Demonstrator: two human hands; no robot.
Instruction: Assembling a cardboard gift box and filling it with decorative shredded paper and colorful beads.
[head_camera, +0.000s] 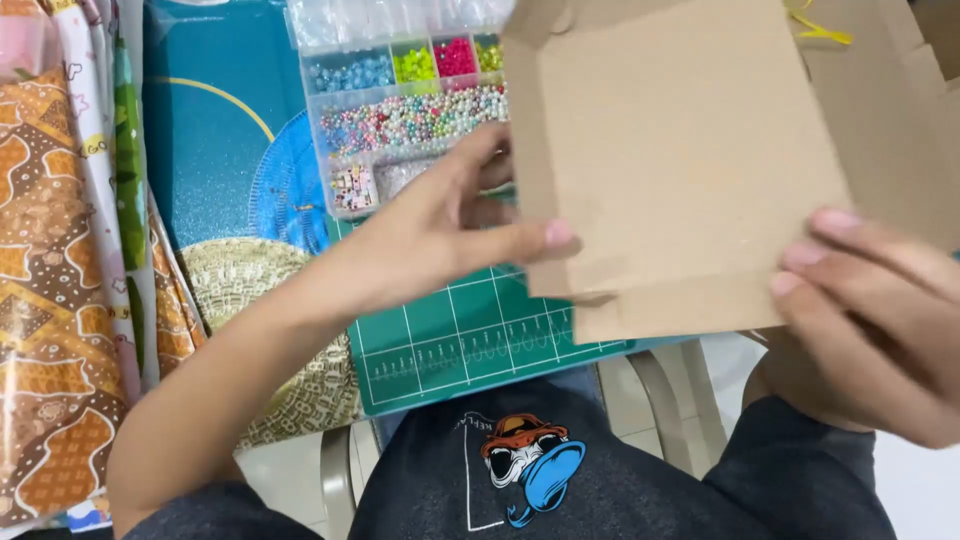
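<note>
A blue cloth (205, 150) covers the bench. A green mat (450, 335) with white lines lies on it. Bright patterned cloth (60, 300) hangs at the side. The floor (290, 475) below looks pale.

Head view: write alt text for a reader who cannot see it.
Two hands, left and right, hold a flat brown cardboard piece by its side edges above a green cutting mat. Behind it lies a clear bead box with colourful beads, on a teal cloth.
</note>
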